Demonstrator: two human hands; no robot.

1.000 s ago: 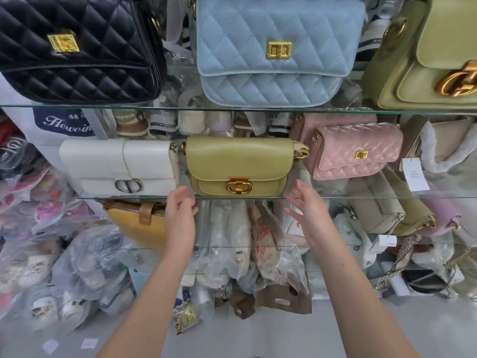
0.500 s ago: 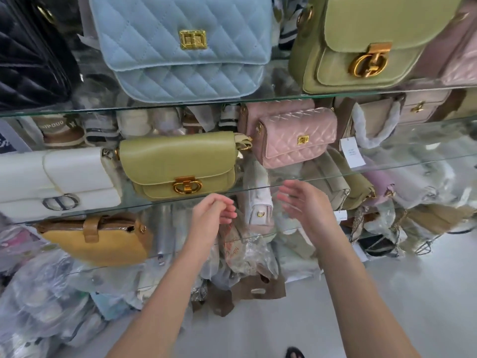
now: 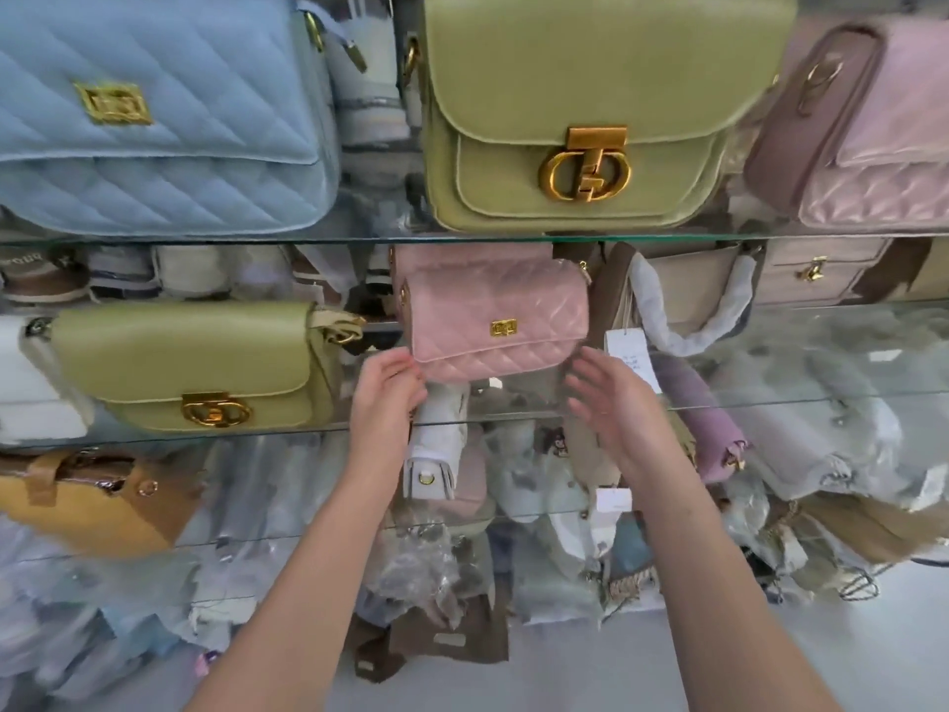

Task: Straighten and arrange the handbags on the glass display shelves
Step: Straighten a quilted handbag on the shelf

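glass shelf (image 3: 770,399): i've moved from green handbag (image 3: 195,367) to pink quilted handbag (image 3: 500,321); left hand (image 3: 385,398) touches its corner, hold unclear; right hand (image 3: 616,403) spread, empty.

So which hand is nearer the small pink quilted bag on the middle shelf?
Left. The left hand curls its fingers onto the pink quilted bag at its lower-left corner. The right hand is open just off the lower-right corner, not clearly touching.

Tiers of glass shelves (image 3: 667,238) fill your view, over a pale grey floor (image 3: 847,660) (soft, even light on it). Plastic-wrapped goods (image 3: 426,573) crowd underneath, with what looks like a brown paper bag (image 3: 436,644) on the floor.
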